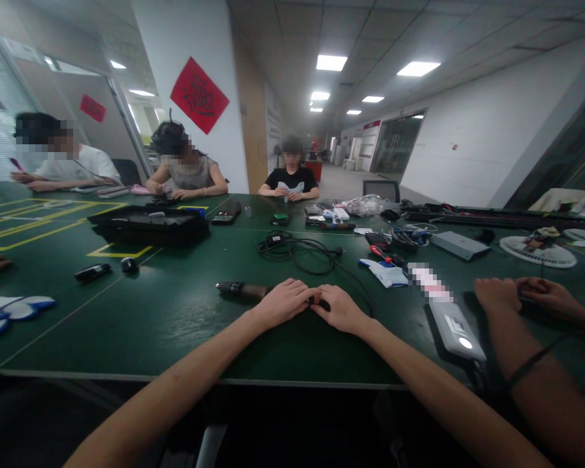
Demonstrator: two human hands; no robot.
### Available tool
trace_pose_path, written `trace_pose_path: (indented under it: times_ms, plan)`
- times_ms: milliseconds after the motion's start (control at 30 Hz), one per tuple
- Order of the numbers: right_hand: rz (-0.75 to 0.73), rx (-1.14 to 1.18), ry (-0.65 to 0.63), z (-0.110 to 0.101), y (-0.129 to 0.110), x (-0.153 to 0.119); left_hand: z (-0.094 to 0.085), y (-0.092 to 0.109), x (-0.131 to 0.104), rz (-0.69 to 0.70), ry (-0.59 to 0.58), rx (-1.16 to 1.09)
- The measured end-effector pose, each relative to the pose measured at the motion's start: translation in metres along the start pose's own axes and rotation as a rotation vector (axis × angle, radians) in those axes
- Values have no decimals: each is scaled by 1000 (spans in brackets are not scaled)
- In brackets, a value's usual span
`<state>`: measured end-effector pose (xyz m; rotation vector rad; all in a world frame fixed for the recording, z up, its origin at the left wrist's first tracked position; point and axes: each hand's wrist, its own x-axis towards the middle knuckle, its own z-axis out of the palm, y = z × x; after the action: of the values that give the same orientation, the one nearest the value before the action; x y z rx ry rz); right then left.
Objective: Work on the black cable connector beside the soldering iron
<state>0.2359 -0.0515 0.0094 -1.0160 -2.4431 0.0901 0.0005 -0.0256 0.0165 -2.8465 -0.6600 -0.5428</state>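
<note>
Near the table's front edge, my left hand (288,300) and my right hand (338,307) meet, with fingers closed around a small black object (320,303). What it is cannot be made out, as the fingers cover most of it. A power drill (244,290) lies on its side just left of my left hand, its chuck pointing left and its rear end hidden behind that hand. Beyond my hands a coiled black cable (316,253) rests on the green table (175,331).
A black tray (149,224) stands at the back left. Right of my hands are a glove (385,273), a red screwdriver (381,254) and a white power strip (455,328). Another person's hands (500,296) work at the far right. Three people sit across the table.
</note>
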Motion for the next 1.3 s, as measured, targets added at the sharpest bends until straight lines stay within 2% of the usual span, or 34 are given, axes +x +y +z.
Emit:
trace_pose_path:
  times_ms: [233, 367, 533, 700, 833, 1000, 1167, 1300]
  plan:
    - [10, 13, 1, 0, 0, -1, -9, 2, -2, 24, -15, -60]
    - [7, 30, 4, 0, -1, -1, -7, 1, -2, -24, -6, -60]
    - [14, 24, 11, -1, -2, -1, -6, 1, -2, 29, -22, -83]
    - [12, 9, -3, -2, -2, -1, -7, 2, -1, -8, 4, -44]
    - [12, 10, 4, -1, -1, 0, -7, 1, -1, 33, 2, -62]
    - [8, 12, -12, -1, -1, 0, -9, 1, 0, 6, -1, -23]
    - [17, 11, 7, 0, -1, 0, -8, 0, -2, 61, 3, -57]
    - [15, 15, 9, -1, -2, -1, -5, -1, -3, 30, 12, -14]
